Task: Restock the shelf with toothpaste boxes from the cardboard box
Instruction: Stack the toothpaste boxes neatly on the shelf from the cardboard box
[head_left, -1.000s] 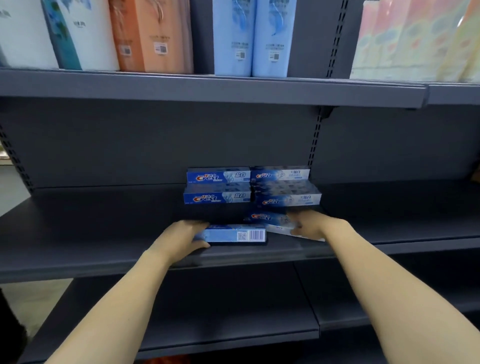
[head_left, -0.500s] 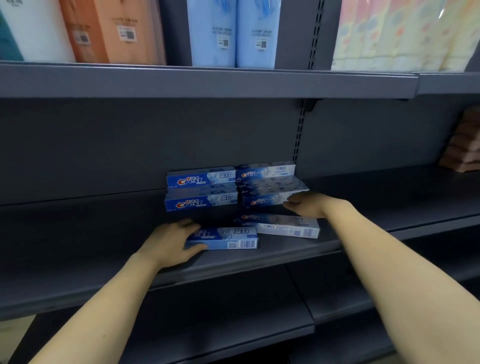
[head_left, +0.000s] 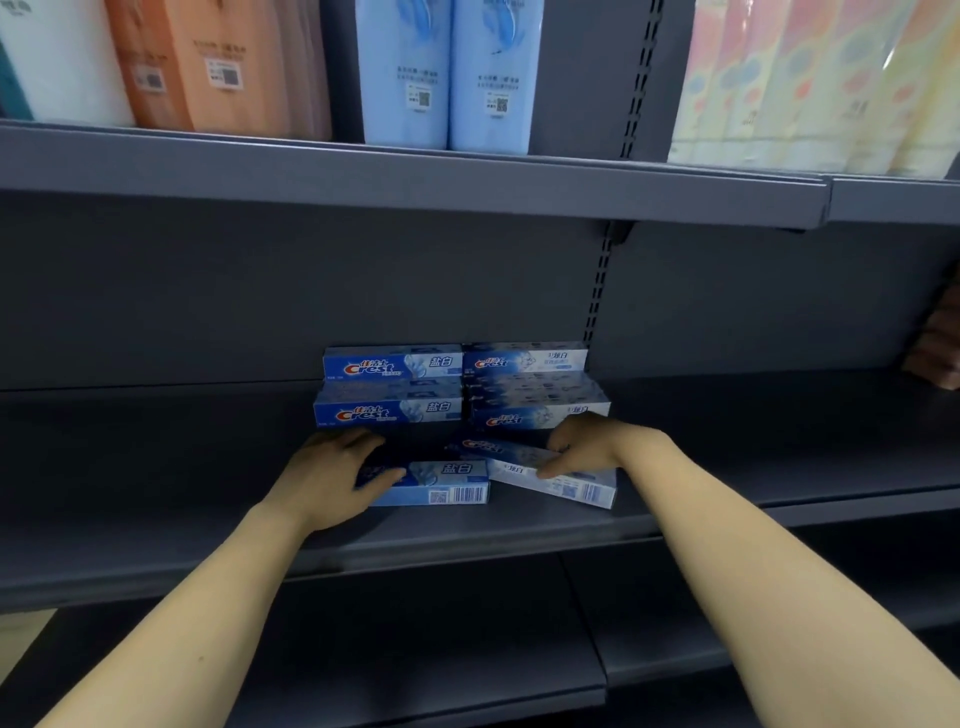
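From the head view, the stack of toothpaste boxes (head_left: 457, 387) is taken as the landmark: two columns, set back on the grey shelf (head_left: 156, 467) against the rear panel. Just in front of the stack's left column, a blue toothpaste box (head_left: 441, 483) is held at its left end by the left hand (head_left: 332, 473), fingers over the top and thumb curled along the near face. Just in front of the stack's right column, a paler toothpaste box (head_left: 561, 480) is gripped by the right hand (head_left: 587, 447), fingers wrapped over its far edge and thumb laid on top; this box is skewed, its left end angled in toward the stack. Both boxes appear to lie flat on the shelf.

The step in hand is judged to be squaring the two boxes up. It would be done well if the skewed box were turned parallel to the stack first, then both slid back flush, labels forward, without the stack being nudged.

As for containers, the cardboard box is not seen in this view. On the shelf above the stack, tall pale blue packs (head_left: 452, 73) and orange packs (head_left: 218, 62) are stood upright.
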